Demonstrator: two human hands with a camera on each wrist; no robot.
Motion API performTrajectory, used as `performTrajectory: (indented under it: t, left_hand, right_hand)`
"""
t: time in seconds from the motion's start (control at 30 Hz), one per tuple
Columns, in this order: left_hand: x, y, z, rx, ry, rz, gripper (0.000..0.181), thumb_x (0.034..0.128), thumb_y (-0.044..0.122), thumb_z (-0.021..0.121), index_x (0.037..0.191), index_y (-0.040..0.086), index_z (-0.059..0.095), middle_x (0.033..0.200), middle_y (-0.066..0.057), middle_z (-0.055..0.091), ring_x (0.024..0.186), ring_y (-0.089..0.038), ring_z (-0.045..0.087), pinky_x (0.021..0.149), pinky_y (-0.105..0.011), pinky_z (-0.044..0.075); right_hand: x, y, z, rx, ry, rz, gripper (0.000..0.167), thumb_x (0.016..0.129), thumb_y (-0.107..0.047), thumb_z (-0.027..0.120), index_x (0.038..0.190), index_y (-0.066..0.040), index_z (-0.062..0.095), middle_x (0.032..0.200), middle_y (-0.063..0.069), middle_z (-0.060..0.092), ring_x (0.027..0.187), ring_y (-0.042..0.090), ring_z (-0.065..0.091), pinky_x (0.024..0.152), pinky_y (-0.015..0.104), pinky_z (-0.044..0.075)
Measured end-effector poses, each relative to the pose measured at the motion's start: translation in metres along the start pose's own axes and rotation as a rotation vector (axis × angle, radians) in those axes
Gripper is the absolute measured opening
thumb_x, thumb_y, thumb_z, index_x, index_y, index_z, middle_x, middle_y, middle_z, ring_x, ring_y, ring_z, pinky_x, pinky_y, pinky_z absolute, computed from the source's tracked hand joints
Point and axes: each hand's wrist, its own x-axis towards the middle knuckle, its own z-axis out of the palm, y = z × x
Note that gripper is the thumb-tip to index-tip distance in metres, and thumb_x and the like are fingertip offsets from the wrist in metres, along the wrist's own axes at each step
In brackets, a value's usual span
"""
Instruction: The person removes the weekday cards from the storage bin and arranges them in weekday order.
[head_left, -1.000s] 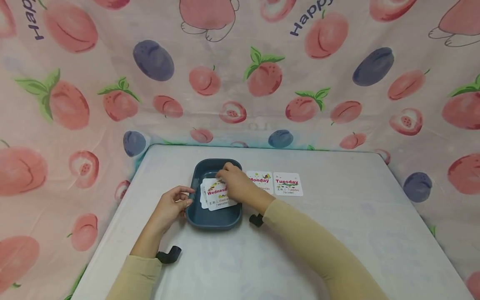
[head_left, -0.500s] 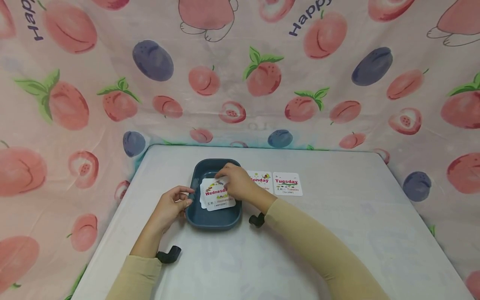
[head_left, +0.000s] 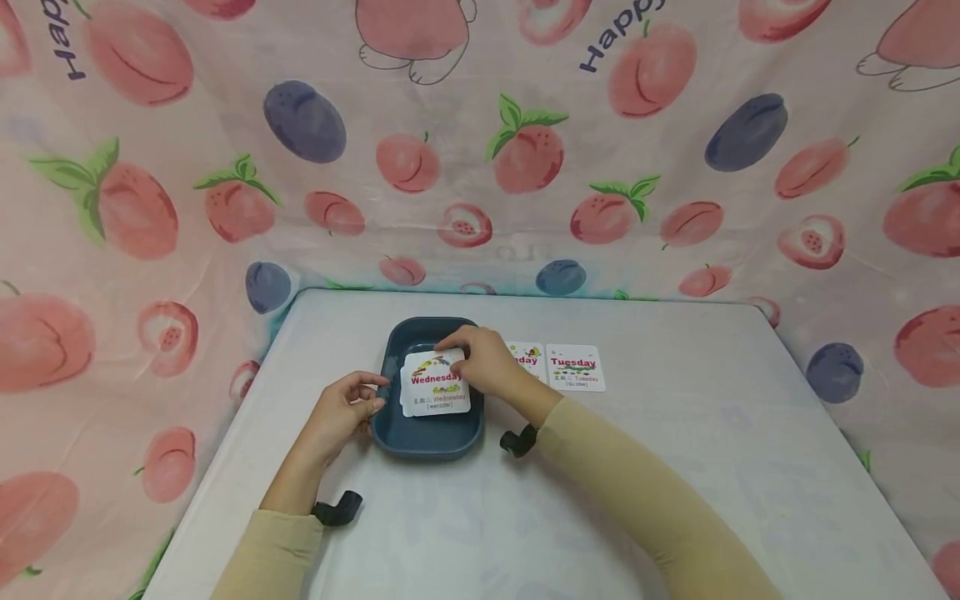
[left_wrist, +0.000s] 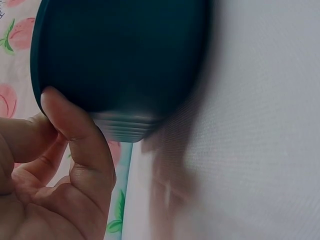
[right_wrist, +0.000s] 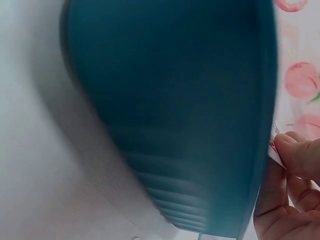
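A dark blue tray [head_left: 429, 442] stands on the table in the head view. My left hand [head_left: 339, 422] pinches the tray's left rim; in the left wrist view its thumb [left_wrist: 75, 127] lies against the outer wall. My right hand [head_left: 489, 365] reaches over the tray's right rim and pinches the "Wednesday" card [head_left: 435, 393] at its upper right corner. Other white cards show at the left edge under that card, inside the tray. In the right wrist view the tray wall hides most of the card, and only its edge [right_wrist: 274, 150] shows by the thumb.
Right of the tray lie a "Monday" card [head_left: 529, 354], partly hidden by my right hand, and a "Tuesday" card [head_left: 575, 368]. They lie side by side on the white table [head_left: 675, 433]. A fruit-patterned curtain [head_left: 450, 167] hangs behind the table.
The "Wednesday" card has straightened and shifted slightly up over the cards below it. My right hand has moved a little to the right, covering more of the "Monday" card. My left hand stays put.
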Motion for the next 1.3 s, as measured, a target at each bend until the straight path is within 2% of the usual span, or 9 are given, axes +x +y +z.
performTrajectory:
  t: [0.23, 0.43, 0.57, 0.83, 1.07, 1.3]
  left_hand:
    - [-0.002, 0.000, -0.001, 0.000, 0.005, -0.006, 0.037, 0.1020, 0.000, 0.070, 0.139, 0.003, 0.065, 0.095, -0.005, 0.058, 0.071, -0.017, 0.056, 0.059, -0.030, 0.056]
    - [-0.001, 0.000, -0.003, -0.005, 0.005, 0.000, 0.038, 0.1017, 0.000, 0.070, 0.139, 0.001, 0.064, 0.094, -0.005, 0.058, 0.070, -0.017, 0.056, 0.058, -0.029, 0.056]
    - [0.000, -0.002, -0.004, -0.008, 0.000, 0.004, 0.038, 0.1018, -0.001, 0.069, 0.139, 0.000, 0.064, 0.093, -0.004, 0.058, 0.069, -0.016, 0.056, 0.058, -0.029, 0.056]
    - [0.001, -0.005, -0.002, -0.006, 0.001, 0.013, 0.037, 0.1013, -0.001, 0.070, 0.138, 0.002, 0.065, 0.093, -0.004, 0.059, 0.069, -0.016, 0.056, 0.058, -0.029, 0.056]
    - [-0.001, -0.005, -0.002, 0.001, 0.009, 0.010, 0.037, 0.1010, 0.000, 0.071, 0.138, 0.003, 0.066, 0.094, -0.005, 0.059, 0.070, -0.017, 0.057, 0.059, -0.029, 0.057]
    - [-0.001, -0.007, -0.004, -0.014, -0.006, 0.023, 0.039, 0.1008, 0.000, 0.071, 0.139, 0.002, 0.065, 0.094, -0.004, 0.059, 0.070, -0.014, 0.056, 0.059, -0.029, 0.057]
  right_hand:
    - [-0.003, 0.001, -0.010, 0.064, 0.036, 0.005, 0.038, 0.095, -0.001, 0.077, 0.127, -0.021, 0.081, 0.125, 0.003, 0.074, 0.099, 0.022, 0.061, 0.078, 0.029, 0.053]
    - [-0.006, 0.001, -0.023, 0.092, 0.075, 0.020, 0.039, 0.094, -0.001, 0.078, 0.126, -0.022, 0.081, 0.125, 0.003, 0.075, 0.094, 0.023, 0.060, 0.073, 0.029, 0.050]
    - [-0.008, 0.004, -0.032, 0.096, 0.088, 0.039, 0.039, 0.094, -0.002, 0.078, 0.126, -0.025, 0.081, 0.131, 0.001, 0.074, 0.093, 0.022, 0.059, 0.072, 0.029, 0.048]
    - [-0.019, 0.014, -0.049, 0.164, 0.106, 0.073, 0.040, 0.095, 0.000, 0.075, 0.129, -0.021, 0.080, 0.138, 0.003, 0.071, 0.095, 0.023, 0.065, 0.073, 0.027, 0.055]
    - [-0.028, 0.023, -0.059, 0.146, 0.121, 0.092, 0.039, 0.096, -0.001, 0.074, 0.130, -0.020, 0.079, 0.136, 0.005, 0.072, 0.093, 0.024, 0.063, 0.071, 0.027, 0.053]
    - [-0.040, 0.032, -0.073, 0.122, 0.155, 0.154, 0.039, 0.095, -0.002, 0.075, 0.129, -0.021, 0.080, 0.138, 0.004, 0.072, 0.097, 0.027, 0.058, 0.071, 0.028, 0.049]
